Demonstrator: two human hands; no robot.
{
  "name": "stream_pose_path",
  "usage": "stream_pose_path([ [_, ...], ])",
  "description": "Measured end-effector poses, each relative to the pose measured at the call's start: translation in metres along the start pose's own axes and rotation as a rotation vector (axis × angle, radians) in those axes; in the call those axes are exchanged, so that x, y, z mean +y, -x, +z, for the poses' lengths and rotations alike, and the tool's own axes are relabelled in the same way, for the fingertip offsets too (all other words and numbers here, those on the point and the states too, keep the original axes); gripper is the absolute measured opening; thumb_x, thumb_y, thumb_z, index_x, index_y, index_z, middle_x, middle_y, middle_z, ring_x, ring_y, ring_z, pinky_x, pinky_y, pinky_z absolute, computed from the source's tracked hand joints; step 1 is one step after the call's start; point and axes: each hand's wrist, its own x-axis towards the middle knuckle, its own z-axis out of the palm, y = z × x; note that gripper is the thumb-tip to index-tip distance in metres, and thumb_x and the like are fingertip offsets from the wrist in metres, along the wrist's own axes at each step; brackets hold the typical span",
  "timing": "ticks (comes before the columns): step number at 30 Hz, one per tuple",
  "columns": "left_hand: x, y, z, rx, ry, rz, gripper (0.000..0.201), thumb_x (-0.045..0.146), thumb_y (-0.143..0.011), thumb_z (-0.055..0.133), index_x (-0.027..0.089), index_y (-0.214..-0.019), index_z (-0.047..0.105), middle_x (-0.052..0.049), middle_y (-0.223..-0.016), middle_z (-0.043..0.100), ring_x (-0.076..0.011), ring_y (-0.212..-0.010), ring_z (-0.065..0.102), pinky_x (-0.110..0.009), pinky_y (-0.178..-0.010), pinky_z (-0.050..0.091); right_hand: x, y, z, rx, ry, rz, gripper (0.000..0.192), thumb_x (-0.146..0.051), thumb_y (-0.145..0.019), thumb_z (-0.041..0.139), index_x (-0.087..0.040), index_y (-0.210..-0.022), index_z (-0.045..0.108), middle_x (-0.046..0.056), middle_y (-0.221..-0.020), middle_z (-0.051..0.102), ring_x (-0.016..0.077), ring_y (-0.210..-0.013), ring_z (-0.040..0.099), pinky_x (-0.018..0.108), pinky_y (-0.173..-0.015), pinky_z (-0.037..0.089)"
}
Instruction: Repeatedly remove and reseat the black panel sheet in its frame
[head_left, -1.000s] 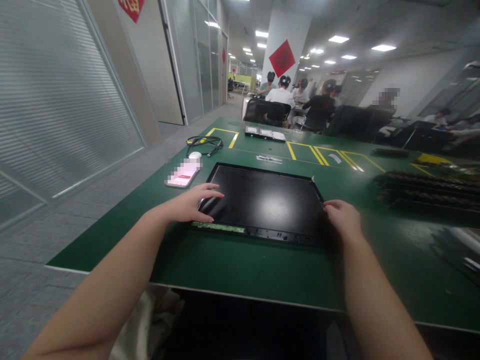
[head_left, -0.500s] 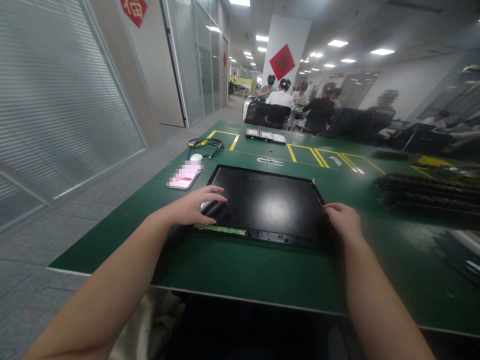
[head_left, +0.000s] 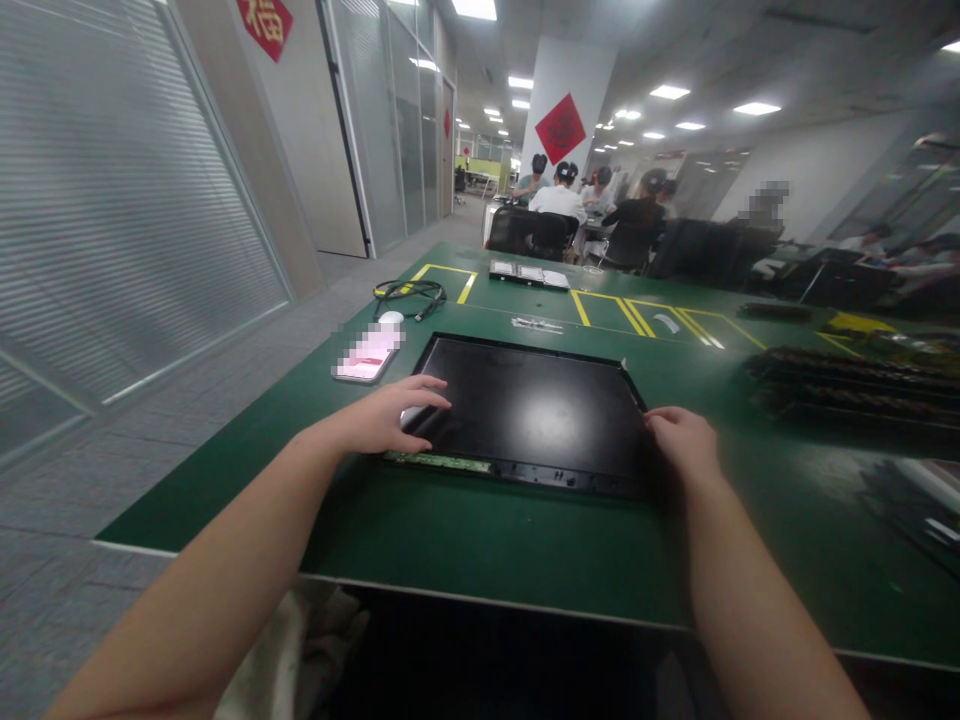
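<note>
A dark LCD screen panel (head_left: 517, 400) lies face up on the green table, with a narrow green circuit board (head_left: 442, 463) along its near edge at the left. Over the panel's left side, my left hand (head_left: 382, 415) has its thumb and fingers spread apart; whether the fingertips touch the glass I cannot tell. At the opposite side my right hand (head_left: 686, 445) is closed, its thumb and fingers pinching the panel's right edge. Part of that near right corner is dark and hard to see.
Left of the panel lie a phone (head_left: 367, 355), a white mouse-like object (head_left: 391, 318) and a coiled black cable (head_left: 409, 297). Farther back are hard drives (head_left: 529, 274) and small strips (head_left: 536, 325). Dark stacked parts (head_left: 847, 390) sit at right. Several people sit beyond the table.
My hands and the panel stay in nearly the same place. Only the camera view has shifted slightly.
</note>
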Motion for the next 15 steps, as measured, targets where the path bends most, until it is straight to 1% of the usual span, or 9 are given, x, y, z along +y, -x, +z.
stream_pose_path([
  [3, 0.000, 0.001, 0.000, -0.002, -0.003, -0.020, 0.054, 0.039, -0.078, 0.079, 0.024, -0.129, 0.071, -0.015, -0.156, 0.051, -0.0348, -0.141, 0.052, -0.047, -0.115, 0.044, 0.002, 0.000, 0.001, 0.002, -0.017, -0.016, 0.023, -0.027, -0.074, 0.061, -0.022, -0.083, 0.081, 0.007, -0.085, 0.077, 0.0222, -0.078, 0.066, 0.032, -0.073, 0.047],
  [6, -0.001, 0.000, 0.001, 0.011, -0.020, -0.076, 0.059, 0.050, -0.078, 0.077, 0.023, -0.130, 0.071, -0.016, -0.156, 0.051, -0.0367, -0.142, 0.050, -0.049, -0.116, 0.042, 0.002, 0.000, 0.001, -0.007, -0.045, -0.003, 0.025, -0.029, -0.073, 0.061, -0.022, -0.085, 0.081, 0.006, -0.083, 0.077, 0.0219, -0.077, 0.066, 0.032, -0.073, 0.048],
  [9, -0.006, -0.002, 0.003, 0.069, -0.050, -0.160, 0.063, 0.059, -0.084, 0.067, 0.019, -0.132, 0.070, -0.019, -0.155, 0.051, -0.0380, -0.141, 0.050, -0.050, -0.117, 0.040, 0.003, 0.000, 0.001, -0.015, -0.087, 0.044, 0.028, -0.029, -0.072, 0.062, -0.021, -0.090, 0.081, 0.006, -0.084, 0.076, 0.0232, -0.080, 0.068, 0.034, -0.077, 0.050],
  [12, -0.016, -0.005, 0.007, 0.177, -0.101, -0.257, 0.067, 0.058, -0.087, 0.059, 0.013, -0.136, 0.064, -0.023, -0.149, 0.055, -0.0398, -0.138, 0.052, -0.055, -0.117, 0.038, 0.007, -0.004, 0.004, 0.043, -0.092, 0.048, 0.033, -0.028, -0.074, 0.061, -0.020, -0.098, 0.081, 0.009, -0.094, 0.078, 0.0252, -0.089, 0.070, 0.036, -0.085, 0.052],
  [14, -0.024, -0.006, 0.009, 0.206, -0.142, -0.329, 0.063, 0.052, -0.087, 0.058, 0.012, -0.135, 0.063, -0.023, -0.143, 0.061, -0.0409, -0.134, 0.055, -0.057, -0.115, 0.040, 0.012, -0.009, 0.007, 0.071, -0.046, 0.035, 0.036, -0.027, -0.074, 0.060, -0.017, -0.103, 0.081, 0.013, -0.101, 0.077, 0.0270, -0.096, 0.070, 0.037, -0.090, 0.052],
  [15, -0.027, -0.007, 0.011, 0.201, -0.165, -0.366, 0.058, 0.049, -0.087, 0.058, 0.013, -0.132, 0.064, -0.023, -0.138, 0.064, -0.0409, -0.131, 0.057, -0.057, -0.113, 0.041, 0.015, -0.011, 0.009, 0.062, -0.015, 0.037, 0.036, -0.027, -0.074, 0.061, -0.016, -0.102, 0.081, 0.014, -0.101, 0.077, 0.0282, -0.098, 0.070, 0.038, -0.092, 0.052],
])
